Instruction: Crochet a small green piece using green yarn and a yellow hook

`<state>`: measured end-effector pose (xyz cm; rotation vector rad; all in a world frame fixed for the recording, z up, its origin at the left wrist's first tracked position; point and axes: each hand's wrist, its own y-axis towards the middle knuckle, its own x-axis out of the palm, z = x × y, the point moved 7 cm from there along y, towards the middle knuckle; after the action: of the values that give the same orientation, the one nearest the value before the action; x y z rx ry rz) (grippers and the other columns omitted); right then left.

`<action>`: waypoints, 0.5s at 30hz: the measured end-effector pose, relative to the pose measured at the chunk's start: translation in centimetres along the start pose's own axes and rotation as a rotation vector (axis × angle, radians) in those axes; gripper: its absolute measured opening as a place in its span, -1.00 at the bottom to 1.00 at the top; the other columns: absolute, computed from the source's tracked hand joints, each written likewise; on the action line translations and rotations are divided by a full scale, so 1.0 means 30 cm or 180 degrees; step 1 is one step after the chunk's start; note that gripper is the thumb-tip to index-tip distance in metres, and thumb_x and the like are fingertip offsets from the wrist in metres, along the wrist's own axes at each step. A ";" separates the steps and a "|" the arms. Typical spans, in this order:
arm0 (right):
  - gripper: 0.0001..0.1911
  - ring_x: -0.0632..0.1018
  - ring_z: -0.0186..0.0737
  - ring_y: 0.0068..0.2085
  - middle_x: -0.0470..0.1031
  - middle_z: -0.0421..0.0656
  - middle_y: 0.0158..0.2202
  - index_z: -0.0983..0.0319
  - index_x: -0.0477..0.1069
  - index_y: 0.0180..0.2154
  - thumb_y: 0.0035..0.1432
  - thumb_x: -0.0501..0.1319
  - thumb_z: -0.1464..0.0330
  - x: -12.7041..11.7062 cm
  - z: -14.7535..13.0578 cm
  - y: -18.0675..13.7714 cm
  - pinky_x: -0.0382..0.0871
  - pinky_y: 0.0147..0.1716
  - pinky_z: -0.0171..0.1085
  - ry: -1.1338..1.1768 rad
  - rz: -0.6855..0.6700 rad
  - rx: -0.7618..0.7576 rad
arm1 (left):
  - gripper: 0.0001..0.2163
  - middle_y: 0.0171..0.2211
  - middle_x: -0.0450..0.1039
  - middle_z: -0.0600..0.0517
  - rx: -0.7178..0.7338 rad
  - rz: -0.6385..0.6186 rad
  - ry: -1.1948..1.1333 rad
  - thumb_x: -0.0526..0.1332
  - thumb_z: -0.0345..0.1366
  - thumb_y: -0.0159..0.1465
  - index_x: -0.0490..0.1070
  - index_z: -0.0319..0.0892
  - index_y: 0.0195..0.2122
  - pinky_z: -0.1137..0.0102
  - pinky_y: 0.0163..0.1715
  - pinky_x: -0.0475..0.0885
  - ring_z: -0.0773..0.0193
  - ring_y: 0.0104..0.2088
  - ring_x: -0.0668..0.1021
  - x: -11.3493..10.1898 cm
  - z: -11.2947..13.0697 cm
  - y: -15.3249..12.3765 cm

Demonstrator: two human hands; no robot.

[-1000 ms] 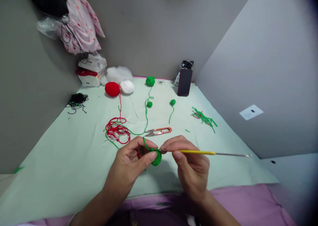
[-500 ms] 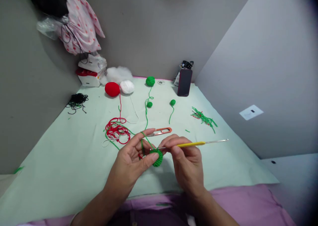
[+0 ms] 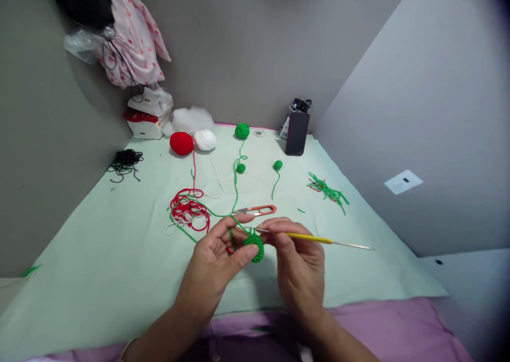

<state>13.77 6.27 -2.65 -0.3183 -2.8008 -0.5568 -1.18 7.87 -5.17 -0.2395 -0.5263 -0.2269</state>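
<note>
Between thumb and fingers my left hand (image 3: 217,256) pinches a small round green crochet piece (image 3: 255,247). Green yarn (image 3: 239,224) runs from its top edge over my left index finger. My right hand (image 3: 298,261) grips a crochet hook (image 3: 311,238) with a yellow handle, its far metal end pointing right. The hook's working tip is at the top edge of the piece, with green loops around its shaft. Just beyond my left fingertips lie orange-handled thread snips (image 3: 263,210) on the table. A bit of red shows behind the piece, partly hidden by my left hand.
Red (image 3: 181,143), white (image 3: 205,139) and green yarn balls (image 3: 242,131) sit at the back. Two small green pieces (image 3: 278,165) lie mid-table. Tangled red yarn (image 3: 189,210) is left, green scraps (image 3: 327,187) right, black yarn (image 3: 126,163) far left. A phone (image 3: 297,134) leans upright behind.
The crochet hook has tilted, its right end now lower and further right. The green piece has risen slightly, and loops now stand up at its top edge. Both hands keep their grip.
</note>
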 end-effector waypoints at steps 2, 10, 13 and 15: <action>-0.91 0.70 -0.28 -0.24 0.73 -0.18 -0.22 0.05 0.75 -0.17 0.38 0.41 0.30 0.000 -0.005 -0.001 0.64 -0.24 -0.33 -0.0016 -0.0021 -0.0073 | -0.68 -0.34 0.55 0.11 0.0020 0.0019 -0.0014 0.59 -0.22 0.21 0.70 -0.01 -0.01 0.42 -0.12 0.49 0.31 -0.26 0.57 -0.001 -0.005 -0.003; -0.88 0.70 -0.28 -0.31 0.70 -0.17 -0.28 0.11 0.73 -0.19 0.41 0.39 0.28 0.001 -0.012 0.024 0.69 -0.26 -0.31 0.0098 -0.0090 0.0040 | -0.77 -0.27 0.56 0.06 0.0084 0.0075 -0.0009 0.52 -0.23 0.30 0.68 -0.04 -0.03 0.43 -0.13 0.48 0.30 -0.25 0.57 -0.004 0.012 -0.008; -0.86 0.70 -0.28 -0.31 0.68 -0.18 -0.30 0.13 0.71 -0.20 0.42 0.37 0.28 -0.002 -0.013 0.024 0.68 -0.26 -0.31 0.0108 -0.0085 0.0061 | -0.78 -0.30 0.55 0.08 0.0122 0.0080 0.0012 0.53 -0.24 0.28 0.69 -0.04 -0.06 0.46 -0.19 0.48 0.32 -0.28 0.56 -0.002 0.020 -0.009; -0.85 0.69 -0.28 -0.30 0.67 -0.18 -0.29 0.13 0.70 -0.19 0.43 0.35 0.28 -0.003 -0.016 0.022 0.67 -0.25 -0.30 0.0071 -0.0102 0.0027 | -0.78 -0.30 0.54 0.08 0.0114 0.0084 0.0042 0.53 -0.24 0.28 0.69 -0.05 -0.06 0.46 -0.20 0.48 0.33 -0.28 0.56 -0.002 0.018 -0.008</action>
<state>14.14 6.66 -2.02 -0.2644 -2.7905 -0.5521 -1.56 7.82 -4.70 -0.2100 -0.5135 -0.1931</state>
